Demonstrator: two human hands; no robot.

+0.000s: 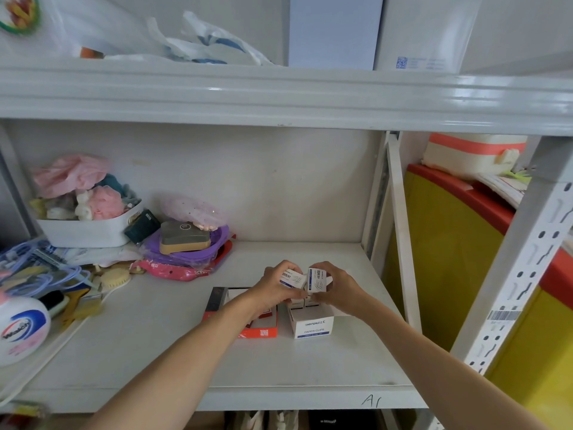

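Note:
My left hand (273, 290) grips a small white paper-clip box (291, 279) just above the shelf. Beside it my right hand (338, 290) holds a second small white box (318, 280) upright; the two boxes nearly touch. Right below them stands an open white carton marked PAPER CLIPS (313, 325) with more small boxes (302, 302) inside. A flat red and white tray-like box (259, 332) lies just left of the carton, partly hidden by my left forearm.
The white metal shelf (155, 352) carries a white bin of soft items (83, 231), a purple bag pile (186, 252), cables (40, 268) and a white bottle (21, 327) at the left. A slotted shelf post (527, 274) and a yellow and red panel (449, 259) stand right.

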